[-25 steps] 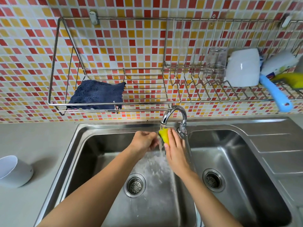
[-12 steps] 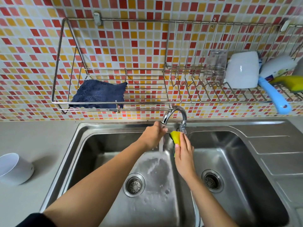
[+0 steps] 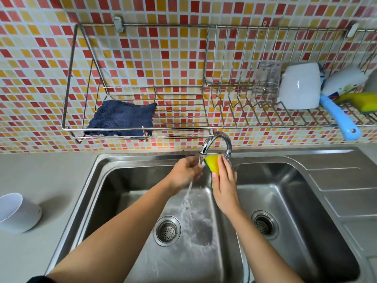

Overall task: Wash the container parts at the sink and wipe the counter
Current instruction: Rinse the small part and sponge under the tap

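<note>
Sponge point(image 3: 212, 163) upright in right hand point(image 3: 224, 186), left hand point(image 3: 184, 172) under water point(image 3: 188, 193)

Red, orange, yellow and cream mosaic wall tiles point(image 3: 142, 58) rise behind the silver-grey sink point(image 3: 326, 160). Above it: navy cloth point(image 3: 122, 119), white cup point(image 3: 298, 86), light-blue brush point(image 3: 340, 121). Over it, yellow-and-green sponge point(image 3: 212, 164); left, white tub point(image 3: 18, 211) on grey worktop point(image 3: 40, 176).

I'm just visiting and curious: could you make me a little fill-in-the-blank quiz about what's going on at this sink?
1. The right hand grips a yellow ____ beside the faucet.
2. Water streams into the ____ basin of the sink.
3. The cloth on the wire rack is dark ____.
4. The white container stands on the ____ left of the sink.
Missing words: sponge; left; blue; counter.
</note>
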Demonstrator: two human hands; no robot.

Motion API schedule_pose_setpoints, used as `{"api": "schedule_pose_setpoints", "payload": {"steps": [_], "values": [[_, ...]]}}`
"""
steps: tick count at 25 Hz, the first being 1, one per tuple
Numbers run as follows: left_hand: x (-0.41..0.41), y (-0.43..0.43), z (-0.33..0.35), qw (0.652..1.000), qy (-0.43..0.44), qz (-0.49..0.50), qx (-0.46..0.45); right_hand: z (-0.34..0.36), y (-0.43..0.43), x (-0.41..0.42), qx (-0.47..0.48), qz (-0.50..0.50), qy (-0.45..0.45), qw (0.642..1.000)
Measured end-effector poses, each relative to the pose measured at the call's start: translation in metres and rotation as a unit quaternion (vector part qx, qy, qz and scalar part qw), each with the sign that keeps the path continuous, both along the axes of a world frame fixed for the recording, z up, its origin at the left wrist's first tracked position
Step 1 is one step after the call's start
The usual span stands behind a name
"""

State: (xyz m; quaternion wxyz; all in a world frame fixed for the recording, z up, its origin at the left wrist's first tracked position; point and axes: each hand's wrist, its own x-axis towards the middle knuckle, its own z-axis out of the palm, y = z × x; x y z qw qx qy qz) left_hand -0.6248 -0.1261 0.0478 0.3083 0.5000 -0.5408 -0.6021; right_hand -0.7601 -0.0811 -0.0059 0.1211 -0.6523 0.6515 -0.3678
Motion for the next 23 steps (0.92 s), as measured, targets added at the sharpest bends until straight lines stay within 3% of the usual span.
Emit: {"api": "schedule_pose_setpoints", "payload": {"steps": [3,7,10,13,16,23], "values": [[0.002,0.003,0.003,0.995,0.084,0.034,0.028,0.000,-0.008,-0.003,0.000,0.027,0.061,0.998],[0.003,0.006,0.004,0.976,0.173,0.083,0.102,-0.002,-0.008,-0.003,0.014,0.001,0.048,0.999],[0.007,0.005,0.002,0.976,0.164,0.110,0.087,-0.001,-0.002,0.004,0.013,0.038,0.070,0.997],[0.008,0.008,0.003,0.973,0.139,0.134,0.127,-0.005,-0.005,0.000,0.023,-0.016,-0.006,1.000],[0.007,0.007,0.006,0.971,0.133,0.142,0.141,-0.008,0.000,0.000,0.010,0.027,0.033,0.999],[0.004,0.007,0.010,0.963,0.132,0.153,0.177,0.000,-0.003,0.003,-0.012,0.027,0.054,0.998]]}}
